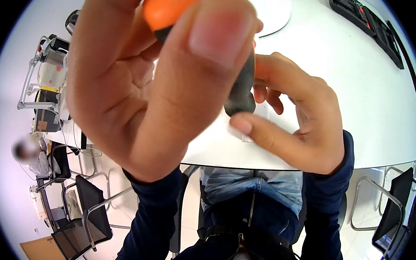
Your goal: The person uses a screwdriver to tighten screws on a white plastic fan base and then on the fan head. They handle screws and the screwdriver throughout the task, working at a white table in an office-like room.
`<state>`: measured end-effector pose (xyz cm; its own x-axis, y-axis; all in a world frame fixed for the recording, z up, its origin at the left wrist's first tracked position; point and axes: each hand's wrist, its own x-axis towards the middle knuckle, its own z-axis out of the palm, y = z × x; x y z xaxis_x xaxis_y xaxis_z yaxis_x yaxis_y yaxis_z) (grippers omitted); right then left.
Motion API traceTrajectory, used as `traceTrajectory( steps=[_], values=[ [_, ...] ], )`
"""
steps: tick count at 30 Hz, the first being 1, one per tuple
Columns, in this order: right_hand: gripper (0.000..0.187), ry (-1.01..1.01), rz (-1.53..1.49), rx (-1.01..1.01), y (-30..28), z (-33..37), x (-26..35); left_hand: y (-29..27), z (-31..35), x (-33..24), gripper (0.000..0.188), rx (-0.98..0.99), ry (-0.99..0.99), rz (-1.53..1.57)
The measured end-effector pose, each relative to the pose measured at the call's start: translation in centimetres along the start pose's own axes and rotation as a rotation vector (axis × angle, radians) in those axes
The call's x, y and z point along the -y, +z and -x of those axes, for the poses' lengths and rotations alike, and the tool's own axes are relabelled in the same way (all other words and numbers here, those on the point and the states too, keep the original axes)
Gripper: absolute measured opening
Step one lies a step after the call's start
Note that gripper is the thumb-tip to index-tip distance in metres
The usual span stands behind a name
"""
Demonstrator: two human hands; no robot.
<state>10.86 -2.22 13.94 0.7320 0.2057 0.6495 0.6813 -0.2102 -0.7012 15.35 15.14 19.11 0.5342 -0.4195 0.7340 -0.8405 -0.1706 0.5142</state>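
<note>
The left hand [158,84], largest in view, grips an orange-and-black handheld object [177,6] between thumb and curled fingers. It looks rigid, light enough for one hand and sturdy rather than fragile; its matte dark part [242,96] is probably not slippery, and the surest hold is likely around the middle. The right hand [304,117] is half-curled; whether it touches is unclear. The orange part lies behind the left thumb; the dark end sits just above the right thumb's tip.

Room over right tabletop [375,121], black case [369,24] beyond
</note>
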Motion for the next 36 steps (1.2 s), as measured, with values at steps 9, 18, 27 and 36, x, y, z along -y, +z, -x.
traceTrajectory(
  steps=[9,18,27,36],
  values=[
    [0.037,-0.005,0.161,-0.08,0.9,-0.4,0.7,0.7,-1.5,1.9,0.069,0.227,-0.02,0.551],
    [0.037,-0.051,0.229,-0.116,1.6,-0.4,0.4,1.5,-0.2,0.9,0.051,-0.129,0.253,-0.196],
    [0.031,-0.007,0.14,-0.066,0.7,-0.8,0.8,1.2,-0.1,2.2,0.055,-0.111,-0.034,0.111],
    [0.029,0.141,0.159,-0.1,0.4,-0.3,1.4,2.8,1.5,3.0,0.071,-0.039,-0.042,0.326]
  ],
)
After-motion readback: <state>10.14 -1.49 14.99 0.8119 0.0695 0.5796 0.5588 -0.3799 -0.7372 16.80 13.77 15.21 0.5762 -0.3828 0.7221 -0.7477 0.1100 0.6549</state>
